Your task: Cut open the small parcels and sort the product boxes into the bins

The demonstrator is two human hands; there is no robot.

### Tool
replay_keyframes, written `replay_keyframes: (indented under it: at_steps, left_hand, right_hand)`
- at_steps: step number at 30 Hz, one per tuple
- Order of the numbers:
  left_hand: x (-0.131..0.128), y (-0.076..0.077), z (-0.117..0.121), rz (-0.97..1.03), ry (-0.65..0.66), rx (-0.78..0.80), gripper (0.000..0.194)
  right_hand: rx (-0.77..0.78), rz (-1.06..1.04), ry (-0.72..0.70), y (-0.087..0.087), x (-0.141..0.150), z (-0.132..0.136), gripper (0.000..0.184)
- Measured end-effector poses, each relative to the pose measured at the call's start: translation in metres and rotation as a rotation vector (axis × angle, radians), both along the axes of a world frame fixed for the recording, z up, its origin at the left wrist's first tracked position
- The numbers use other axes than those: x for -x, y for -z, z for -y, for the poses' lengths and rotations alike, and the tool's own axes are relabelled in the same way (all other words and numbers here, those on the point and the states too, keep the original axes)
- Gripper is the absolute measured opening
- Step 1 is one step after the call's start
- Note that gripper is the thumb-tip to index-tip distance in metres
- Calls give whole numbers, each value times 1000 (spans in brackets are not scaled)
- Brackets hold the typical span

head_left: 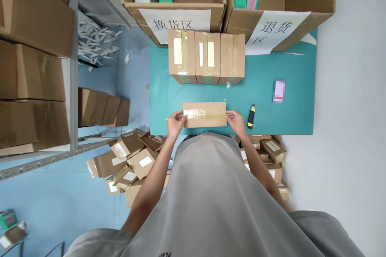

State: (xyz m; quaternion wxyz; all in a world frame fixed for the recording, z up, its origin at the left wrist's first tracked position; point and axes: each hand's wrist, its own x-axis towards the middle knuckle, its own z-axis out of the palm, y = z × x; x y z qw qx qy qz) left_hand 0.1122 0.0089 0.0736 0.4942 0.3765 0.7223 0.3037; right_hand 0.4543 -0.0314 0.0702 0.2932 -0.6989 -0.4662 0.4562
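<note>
A small brown cardboard box (205, 122) lies at the front of the green table, clear tape running along its top. My left hand (175, 122) grips its left end, thumb on the near side of the edge. At the opposite end, my right hand (235, 122) pinches the box's right edge between thumb and fingers. To the right of that hand lies a black and yellow box cutter (251, 117), apart from it. Behind the held box, three taped cardboard boxes (208, 58) stand side by side.
Two large open cartons, a left one (175, 7) and a right one (250, 22), hold green boxes at the table's back. A pixelated pink item (278, 90) lies right. Opened boxes (144, 161) pile on the floor, left. A metal shelf (73, 88) holds cartons.
</note>
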Motion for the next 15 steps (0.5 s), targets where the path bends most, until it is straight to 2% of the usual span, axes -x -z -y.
replay_keyframes:
  at_steps: [2, 4, 6, 10, 13, 15]
  left_hand:
    - [4, 3, -8, 3, 20, 24, 43]
    - [12, 4, -32, -8, 20, -2, 55]
    - [21, 3, -69, -42, -15, -59, 70]
    - [32, -3, -161, -50, -43, -119, 91]
    - [31, -6, -213, -19, 18, -62, 107]
    - [29, -5, -230, 29, 70, -3, 110]
  right_hand:
    - [29, 5, -10, 2, -6, -10, 32]
    - [16, 23, 34, 3, -16, -34, 42]
    - [-10, 51, 141, 2, -28, -69, 63]
    - [16, 50, 338, -6, -50, -148, 107]
    - [148, -90, 357, -12, -51, -190, 121]
    - [217, -192, 351, -11, -45, -204, 119]
